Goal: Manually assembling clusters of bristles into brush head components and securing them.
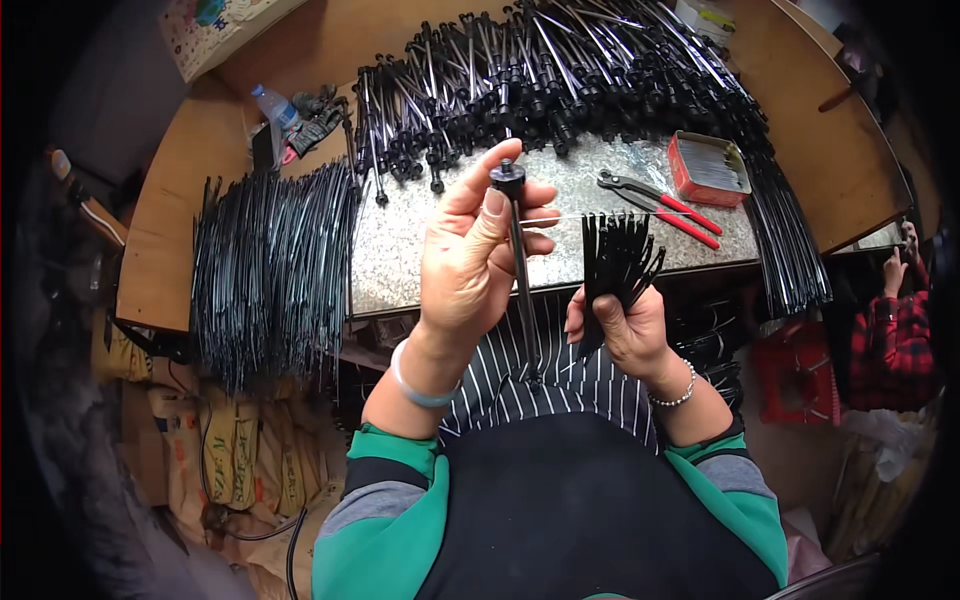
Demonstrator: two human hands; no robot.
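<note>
At bench (385, 265), rod (523, 280) pinched in left grip (466, 258), strips (613, 252) clasped upright in right grip (636, 328)

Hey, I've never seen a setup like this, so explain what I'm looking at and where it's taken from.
There's no machine here, just a person working with two bare hands. The single picture comes from a wide camera worn on their head, looking down, so straight edges bend near the rim.

The left hand holds a black rod with a thick top end. The right hand grips a bunch of black strips.

On the table lie a big pile of rods, red-handled pliers and a red box of thin pieces. A bundle of dark strands hangs over the front edge at left.
</note>
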